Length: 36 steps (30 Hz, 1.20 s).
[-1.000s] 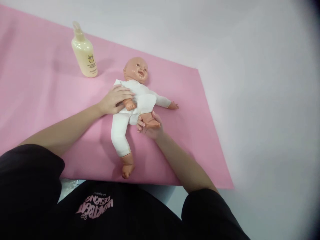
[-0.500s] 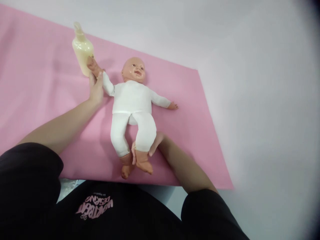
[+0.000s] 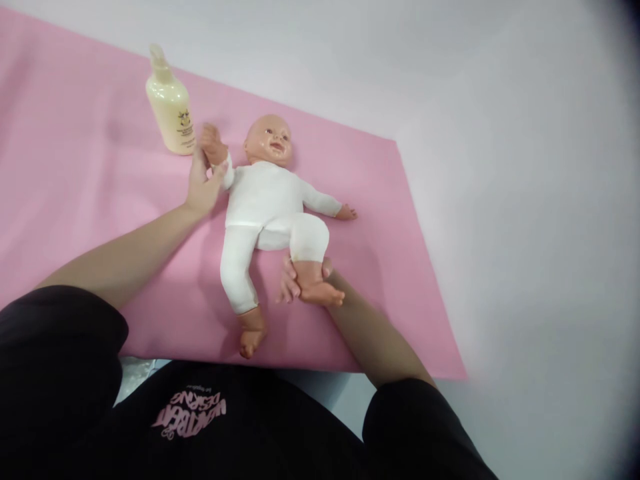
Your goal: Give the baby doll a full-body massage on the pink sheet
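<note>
while a baby doll point(image 3: 265, 200) lies face up on a pink mat point(image 3: 75, 200), the left hand point(image 3: 201, 187) clasps its raised wrist and the right hand point(image 3: 295, 283) grips its bent ankle; a lotion bottle point(image 3: 170, 107) stands nearby.

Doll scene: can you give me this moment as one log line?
left hand: grips doll wrist | right hand: grips its ankle, knee bent | bottle upright on pink mat
</note>
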Tool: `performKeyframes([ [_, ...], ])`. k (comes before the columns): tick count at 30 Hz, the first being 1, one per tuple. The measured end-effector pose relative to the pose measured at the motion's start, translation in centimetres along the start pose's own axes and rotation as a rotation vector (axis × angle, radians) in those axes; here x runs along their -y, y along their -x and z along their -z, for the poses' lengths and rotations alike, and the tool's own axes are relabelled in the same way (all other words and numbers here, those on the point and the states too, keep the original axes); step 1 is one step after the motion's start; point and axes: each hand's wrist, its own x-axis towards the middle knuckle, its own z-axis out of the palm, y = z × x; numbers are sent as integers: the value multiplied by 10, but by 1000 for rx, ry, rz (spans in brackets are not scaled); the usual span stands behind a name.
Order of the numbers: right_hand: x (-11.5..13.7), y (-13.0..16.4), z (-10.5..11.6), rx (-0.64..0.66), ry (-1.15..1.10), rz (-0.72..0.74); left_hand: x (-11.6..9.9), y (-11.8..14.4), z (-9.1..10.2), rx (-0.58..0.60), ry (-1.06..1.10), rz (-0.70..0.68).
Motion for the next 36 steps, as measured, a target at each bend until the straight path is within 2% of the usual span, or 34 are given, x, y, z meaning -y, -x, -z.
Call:
performKeyframes([
  [2, 3, 3, 1, -122, 0, 99, -17, 3, -4, 44, -78, -110],
  [5, 11, 2, -7, -469, 26, 182, -42, 5, -10, 271, -230, -314],
  [8, 15, -2, -17, -759, 78, 178, -52, 4, -13, 393, -281, -383],
  [10, 15, -4, -19, -835, 112, 155, -52, 3, -13, 421, -291, -359],
  [12, 13, -4, -19, -851, 135, 140, -51, 3, -13, 430, -290, -329],
  [14, 13, -3, -17, -825, 145, 141, -51, 4, -12, 427, -275, -307],
  [17, 12, -4, -16, -681, 144, 124, -49, 6, -11, 355, -224, -250],
  [23, 12, -14, -23, -239, 153, -120, -17, 3, -4, -44, 40, 61],
  [27, 18, -22, -22, 21, 244, -451, 1, -5, 2, -289, 254, 274],
  [29, 20, -24, -21, 63, 276, -540, 2, -6, 4, -375, 313, 366],
  [32, 20, -25, -20, 86, 278, -510, 4, -6, 6, -452, 358, 442],
  [34, 20, -25, -21, 62, 277, -483, 7, -5, 7, -435, 324, 435],
  [36, 19, -25, -22, 18, 275, -511, 12, -4, 8, -348, 226, 392],
])
